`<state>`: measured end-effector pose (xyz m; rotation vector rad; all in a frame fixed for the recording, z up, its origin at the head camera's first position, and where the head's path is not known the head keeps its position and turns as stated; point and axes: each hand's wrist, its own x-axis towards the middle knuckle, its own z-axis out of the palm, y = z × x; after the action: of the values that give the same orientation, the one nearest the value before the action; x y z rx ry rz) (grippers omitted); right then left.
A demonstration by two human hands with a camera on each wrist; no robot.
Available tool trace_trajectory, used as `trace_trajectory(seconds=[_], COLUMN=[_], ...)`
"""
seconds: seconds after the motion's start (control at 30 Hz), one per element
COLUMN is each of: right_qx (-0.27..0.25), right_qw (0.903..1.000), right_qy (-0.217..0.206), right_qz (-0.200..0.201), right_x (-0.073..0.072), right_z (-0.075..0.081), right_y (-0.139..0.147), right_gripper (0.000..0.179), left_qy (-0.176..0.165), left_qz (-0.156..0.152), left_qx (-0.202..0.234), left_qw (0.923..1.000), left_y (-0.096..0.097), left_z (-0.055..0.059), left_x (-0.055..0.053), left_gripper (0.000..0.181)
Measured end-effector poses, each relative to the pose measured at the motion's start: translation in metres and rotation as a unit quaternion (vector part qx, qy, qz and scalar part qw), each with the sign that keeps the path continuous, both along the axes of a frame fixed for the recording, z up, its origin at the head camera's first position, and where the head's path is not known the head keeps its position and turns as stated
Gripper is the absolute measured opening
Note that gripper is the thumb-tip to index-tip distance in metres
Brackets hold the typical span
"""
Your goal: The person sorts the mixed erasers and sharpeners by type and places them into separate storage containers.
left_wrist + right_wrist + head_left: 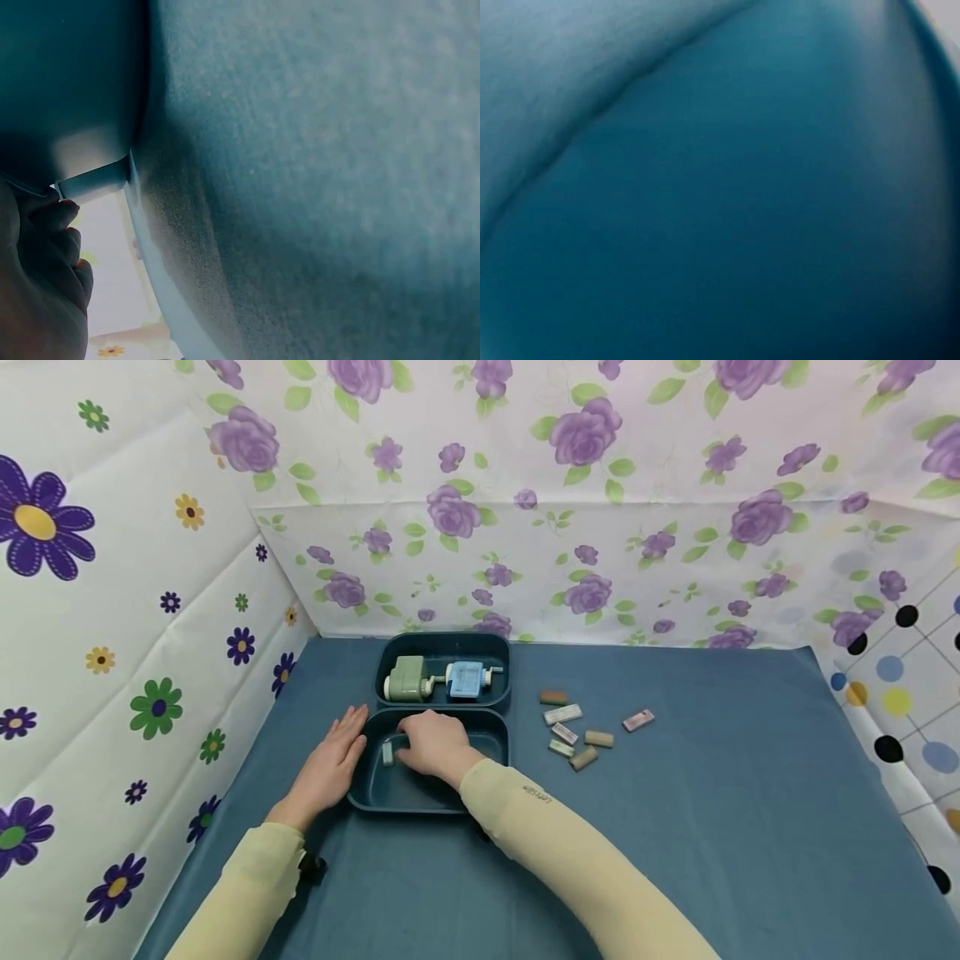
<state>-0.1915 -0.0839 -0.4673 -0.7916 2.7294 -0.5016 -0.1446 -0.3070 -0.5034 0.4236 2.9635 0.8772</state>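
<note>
My right hand point(437, 745) reaches into the near dark blue tray point(420, 811), fingers pointing down, and its palm and whatever lies under it are hidden. Just left of its fingertips, a small pale block point(387, 753), like an eraser, lies on the tray floor. My left hand point(327, 768) rests along the tray's left rim, fingers extended; the left wrist view shows its fingers point(56, 217) at the tray wall. In the right wrist view only the tray's outer side point(727, 202) fills the frame.
Behind stands a second dark tray point(504, 647) with a green crank pencil sharpener point(408, 679) and a blue one point(467, 679). Several small eraser-like blocks point(562, 714) lie right of the trays, one pinkish block point(638, 720) farther off. Flowered sheets point(585, 435) enclose the blue-covered table point(735, 827).
</note>
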Motion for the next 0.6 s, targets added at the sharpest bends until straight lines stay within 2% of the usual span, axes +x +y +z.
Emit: trace_trajectory(seconds=[0.2, 0.43, 0.6], right_qx=[-0.055, -0.127, -0.15], right_qw=[0.9985, 0.9915, 0.986], right_qy=[0.004, 0.007, 0.031], right_qz=[-0.008, -0.027, -0.065], right_x=[0.003, 0.001, -0.004], right_z=[0.017, 0.035, 0.046], right_y=[0.032, 0.086, 0.132], right_gripper=[0.038, 0.035, 0.035], left_qy=[0.003, 0.002, 0.005], left_qz=[-0.001, -0.004, -0.002], left_qx=[0.001, 0.004, 0.004], left_qw=[1.0, 1.0, 1.0], left_y=[0.0, 0.0, -0.004], left_z=[-0.003, -0.007, -0.003], left_x=[0.0, 0.0, 0.0], left_gripper=[0.055, 0.055, 0.055])
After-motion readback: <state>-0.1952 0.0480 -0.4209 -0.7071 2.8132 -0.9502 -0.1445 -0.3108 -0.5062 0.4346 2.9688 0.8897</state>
